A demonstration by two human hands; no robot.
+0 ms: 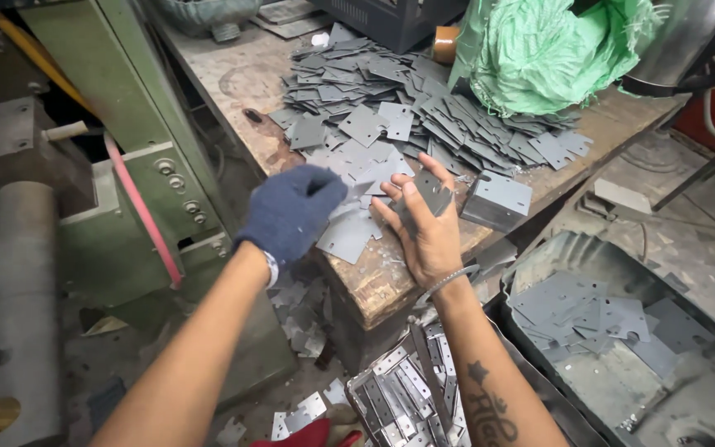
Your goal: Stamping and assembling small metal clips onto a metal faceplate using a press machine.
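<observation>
1. Left hand [291,211]: wearing a dark blue knit glove, it is hovering over the front edge of the tabletop [233,79]. Its fingers are curling loosely downward above a flat grey plate [347,233] lying at the tabletop's edge; whether they are touching that plate cannot be told.
2. Right hand [424,232]: bare, with a metal bangle [444,284] at the wrist, it is turning its palm upward. Its fingers [395,192] are closing around a small grey sheet-metal piece [430,192], which is sitting just above the tabletop's front edge, between the two hands and the bent bracket.
3. Bent bracket [498,201]: a folded grey box-like part is standing on the tabletop just to the right of the right hand.
4. Plate pile [424,108]: many flat grey stamped plates are lying heaped across the tabletop behind both hands.
5. Green sack [539,50]: a woven green bag is resting on the tabletop behind the pile.
6. Tray [539,248]: a dented metal pan is sitting low to the right of the tabletop, holding more grey plates.
7. Strips [407,397]: shiny perforated metal strips are lying bundled below the right forearm.
8. Green machine [134,165]: a green-painted frame is standing to the left of the tabletop.
</observation>
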